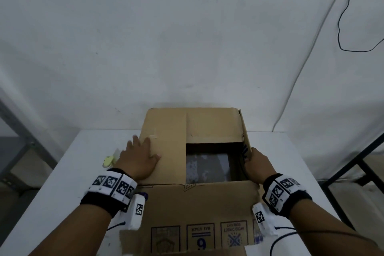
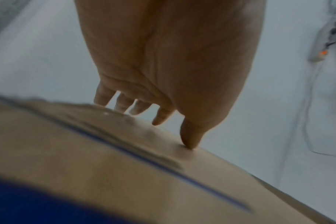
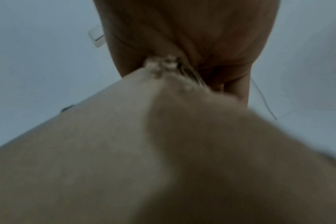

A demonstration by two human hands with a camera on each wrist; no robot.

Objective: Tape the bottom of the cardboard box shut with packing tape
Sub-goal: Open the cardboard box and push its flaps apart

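Brown corrugated cardboard box (image 1: 187, 172) sits upside down mid white worktop (image 1: 68, 183), bottom flaps facing up, so the seam can take tape. Left hand (image 1: 138, 159) lies flat, fingers spread, pinning the left flap (image 1: 164, 147) down. Right hand (image 1: 256, 165) pinches the upright right flap (image 1: 246, 139), likely to fold it in. Hole not yet closed. No tape roll identifiable; small yellow-green object (image 1: 108, 161) left of box, unclear.

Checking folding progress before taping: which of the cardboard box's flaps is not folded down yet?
The right-side brown cardboard flap, standing upright and gripped by the right hand. The left flap lies flat under the left hand; the far flap is also down.
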